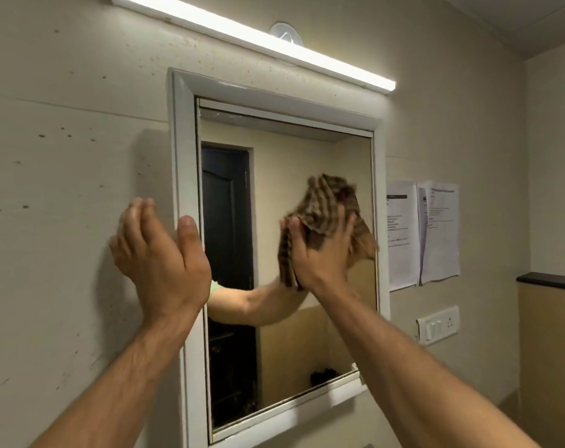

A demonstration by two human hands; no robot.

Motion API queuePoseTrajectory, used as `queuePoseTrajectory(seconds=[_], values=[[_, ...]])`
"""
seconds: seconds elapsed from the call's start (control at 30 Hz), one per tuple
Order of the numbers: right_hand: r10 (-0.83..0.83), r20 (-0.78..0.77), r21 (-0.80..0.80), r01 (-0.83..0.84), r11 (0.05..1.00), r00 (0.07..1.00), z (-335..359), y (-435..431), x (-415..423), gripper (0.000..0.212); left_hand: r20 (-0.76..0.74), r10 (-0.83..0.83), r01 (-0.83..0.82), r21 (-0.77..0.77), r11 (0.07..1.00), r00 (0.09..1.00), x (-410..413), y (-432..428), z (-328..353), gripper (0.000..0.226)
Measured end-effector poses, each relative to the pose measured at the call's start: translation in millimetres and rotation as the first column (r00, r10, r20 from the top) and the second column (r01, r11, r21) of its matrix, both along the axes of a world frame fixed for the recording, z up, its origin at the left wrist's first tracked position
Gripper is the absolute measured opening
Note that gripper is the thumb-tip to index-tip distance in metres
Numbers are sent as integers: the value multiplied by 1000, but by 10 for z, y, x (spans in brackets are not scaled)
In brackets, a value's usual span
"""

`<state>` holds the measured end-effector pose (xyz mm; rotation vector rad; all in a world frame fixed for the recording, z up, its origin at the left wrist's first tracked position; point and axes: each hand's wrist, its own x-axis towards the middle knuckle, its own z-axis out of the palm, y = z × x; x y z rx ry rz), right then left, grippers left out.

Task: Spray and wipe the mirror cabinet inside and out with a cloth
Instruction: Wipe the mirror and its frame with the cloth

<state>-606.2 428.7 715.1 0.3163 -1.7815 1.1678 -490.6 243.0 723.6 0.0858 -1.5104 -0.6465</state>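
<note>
The white-framed mirror cabinet [182,156] hangs on the wall in front of me, its door closed. My right hand [320,253] presses a brown checked cloth [326,205] flat against the right half of the mirror glass, fingers straight and pointing up. The cloth is blurred. My left hand [159,250] rests with straight fingers against the wall and the cabinet's left frame edge, thumb lying on the frame. No spray bottle is in view.
A lit tube light [258,40] runs above the cabinet. Two paper notices [423,234] are stuck to the wall on the right, with a white switch plate [438,324] below them. A dark ledge [549,281] sits at the far right.
</note>
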Motion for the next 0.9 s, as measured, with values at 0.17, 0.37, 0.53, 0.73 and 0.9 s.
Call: queuePoseTrajectory(seconds=[0.17,0.37,0.53,0.73,0.9], values=[[-3,-447,483,245,841,894,49,-438,283,79,-46,-240,241,35,970,970,-47,-42,0,59],[357,-550,806,368,464,755,-800,-23,206,66,-1,-312,311,69,948,950,-44,-37,-7,62],[-143,-264,373,238,897,954,91,-142,216,72,3,-341,340,68,938,940,-51,-62,-18,65],[27,-558,619,394,680,829,-87,-604,359,65,-136,-516,532,142,835,846,-155,-108,-41,63],[335,-520,841,402,362,785,-526,50,169,64,-147,-565,584,162,796,812,-161,-118,-61,66]])
